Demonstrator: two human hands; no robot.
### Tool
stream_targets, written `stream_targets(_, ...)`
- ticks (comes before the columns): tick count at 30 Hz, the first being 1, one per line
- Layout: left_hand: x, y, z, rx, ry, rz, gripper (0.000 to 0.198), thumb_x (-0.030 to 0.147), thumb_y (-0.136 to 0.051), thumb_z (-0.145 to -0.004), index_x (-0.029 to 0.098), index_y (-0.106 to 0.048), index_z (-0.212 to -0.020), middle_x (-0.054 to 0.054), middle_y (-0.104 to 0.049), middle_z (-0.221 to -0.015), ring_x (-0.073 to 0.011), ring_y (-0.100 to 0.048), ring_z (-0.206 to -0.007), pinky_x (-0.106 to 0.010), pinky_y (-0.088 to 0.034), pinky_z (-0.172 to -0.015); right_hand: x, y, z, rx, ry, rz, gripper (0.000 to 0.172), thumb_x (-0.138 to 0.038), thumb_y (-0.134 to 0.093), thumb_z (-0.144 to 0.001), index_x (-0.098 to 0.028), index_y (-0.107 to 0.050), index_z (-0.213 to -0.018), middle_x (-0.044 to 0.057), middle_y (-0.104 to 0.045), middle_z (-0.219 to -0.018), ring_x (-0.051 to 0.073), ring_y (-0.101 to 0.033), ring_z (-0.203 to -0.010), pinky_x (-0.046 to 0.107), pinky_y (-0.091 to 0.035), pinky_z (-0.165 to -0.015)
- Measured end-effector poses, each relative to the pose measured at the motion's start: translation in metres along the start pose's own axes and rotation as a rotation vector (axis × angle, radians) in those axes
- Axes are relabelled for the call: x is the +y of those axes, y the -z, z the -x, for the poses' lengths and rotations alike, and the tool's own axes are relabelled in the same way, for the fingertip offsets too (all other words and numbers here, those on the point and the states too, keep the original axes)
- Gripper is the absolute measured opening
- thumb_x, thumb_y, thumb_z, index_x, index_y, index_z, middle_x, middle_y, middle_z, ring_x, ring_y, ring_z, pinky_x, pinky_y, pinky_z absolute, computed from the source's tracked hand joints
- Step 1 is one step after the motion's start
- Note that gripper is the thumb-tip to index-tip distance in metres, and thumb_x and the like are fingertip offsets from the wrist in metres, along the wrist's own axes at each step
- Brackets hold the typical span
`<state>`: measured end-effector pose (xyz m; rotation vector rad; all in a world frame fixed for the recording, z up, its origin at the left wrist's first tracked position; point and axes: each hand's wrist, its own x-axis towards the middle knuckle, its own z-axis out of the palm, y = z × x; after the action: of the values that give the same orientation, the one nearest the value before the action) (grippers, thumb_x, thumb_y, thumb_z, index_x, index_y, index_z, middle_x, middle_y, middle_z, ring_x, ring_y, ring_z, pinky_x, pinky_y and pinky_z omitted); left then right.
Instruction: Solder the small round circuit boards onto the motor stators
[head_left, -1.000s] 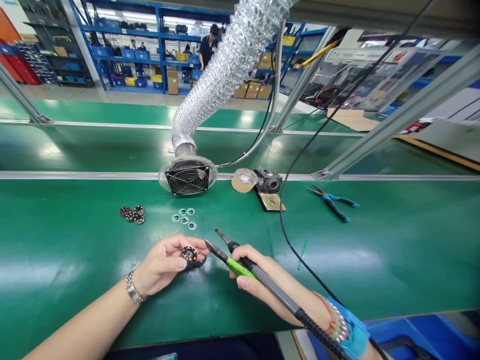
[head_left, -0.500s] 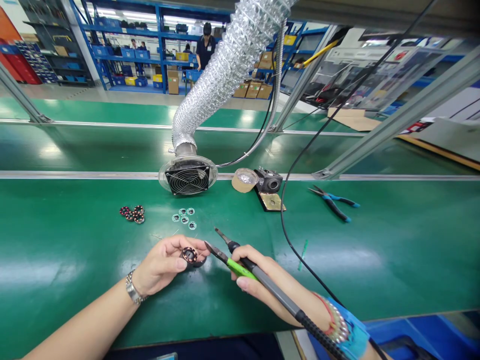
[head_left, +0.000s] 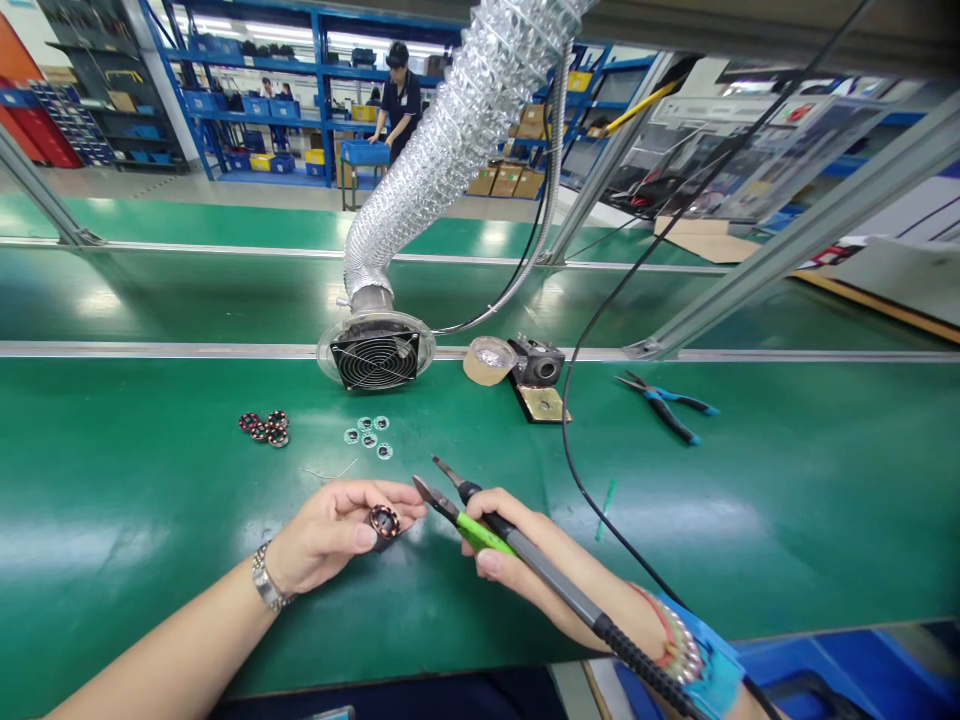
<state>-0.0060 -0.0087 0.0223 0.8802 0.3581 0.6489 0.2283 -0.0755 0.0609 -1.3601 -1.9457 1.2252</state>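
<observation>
1. Both hands are over the bench (head_left: 172,540), on the near side of the fan (head_left: 375,360); green top spreads left and right of the fan, and the front edge (head_left: 390,677) runs nearest the wearer
2. Left hand (head_left: 330,530), straight in front of the fan: fingers half curled, pinching a ring (head_left: 385,522)
3. Right hand (head_left: 547,535), front-right of the fan: closed round an iron (head_left: 574,595) and cutters (head_left: 486,535), the cutters' tip just beside the left fingertips
4. Just in front of the fan: discs (head_left: 369,440), then a wire (head_left: 331,473)
5. Front-left of the fan: piled rings (head_left: 259,431)
6. Right of the fan: a stand (head_left: 540,370), then pliers (head_left: 667,408), with a cable (head_left: 568,450) crossing between
</observation>
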Motion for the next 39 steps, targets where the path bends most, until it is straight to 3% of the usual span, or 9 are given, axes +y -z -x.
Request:
stream_targets(11, 0.000, 0.001, -0.002, -0.001, -0.007, -0.035, 0.023, 0.025, -0.072, -0.062, 0.014, -0.069, -0.082, -0.012, -0.061, -0.107, -0.0257, -0.056, -0.100, -0.040, -0.034, -0.095, -0.006, 0.004, -0.001, -0.045, 0.006, 0.061, 0.017, -0.035, -0.040, -0.086, -0.021, -0.040, -0.095, 0.000, -0.052, -0.079, 0.012, -0.044, -0.063, 0.025, -0.037, -0.059)
stream_targets(30, 0.001, 0.001, -0.002, -0.008, -0.006, -0.049, 0.025, 0.027, -0.072, -0.062, 0.013, -0.069, -0.082, -0.012, -0.062, -0.103, -0.0253, -0.055, -0.100, -0.038, -0.036, -0.093, -0.009, 0.003, 0.001, 0.000, 0.022, 0.124, 0.014, -0.032, -0.042, -0.085, -0.021, -0.041, -0.095, -0.003, -0.046, -0.071, 0.010, -0.044, -0.058, 0.022, -0.037, -0.055)
stream_targets(34, 0.001, -0.001, -0.003, 0.026, 0.030, -0.063, 0.026, 0.027, -0.073, -0.061, 0.013, -0.067, -0.082, -0.011, -0.062, -0.106, -0.0236, -0.057, -0.097, -0.037, -0.038, -0.091, 0.001, 0.000, -0.002, 0.129, 0.014, 0.210, 0.015, -0.031, -0.042, -0.086, -0.021, -0.042, -0.097, -0.003, -0.049, -0.069, 0.010, -0.046, -0.053, 0.021, -0.038, -0.052)
stream_targets(38, -0.003, -0.004, -0.008, 0.238, 0.089, -0.244, 0.028, 0.020, -0.074, -0.060, 0.015, -0.059, -0.083, -0.004, -0.063, -0.085, -0.0127, -0.058, -0.075, -0.027, -0.044, -0.073, 0.047, 0.002, -0.013, 0.451, -0.010, 0.703, 0.024, -0.030, -0.052, -0.082, -0.018, -0.047, -0.102, 0.006, -0.056, -0.081, 0.019, -0.054, -0.071, 0.031, -0.044, -0.065)
stream_targets(39, -0.004, -0.005, -0.009, 0.282, 0.092, -0.301, 0.029, 0.018, -0.075, -0.059, 0.015, -0.057, -0.082, -0.002, -0.062, -0.080, -0.0111, -0.056, -0.072, -0.025, -0.044, -0.070, 0.060, 0.003, -0.015, 0.478, -0.036, 0.827, 0.025, -0.030, -0.053, -0.081, -0.017, -0.049, -0.102, 0.008, -0.057, -0.081, 0.022, -0.054, -0.075, 0.035, -0.045, -0.066)
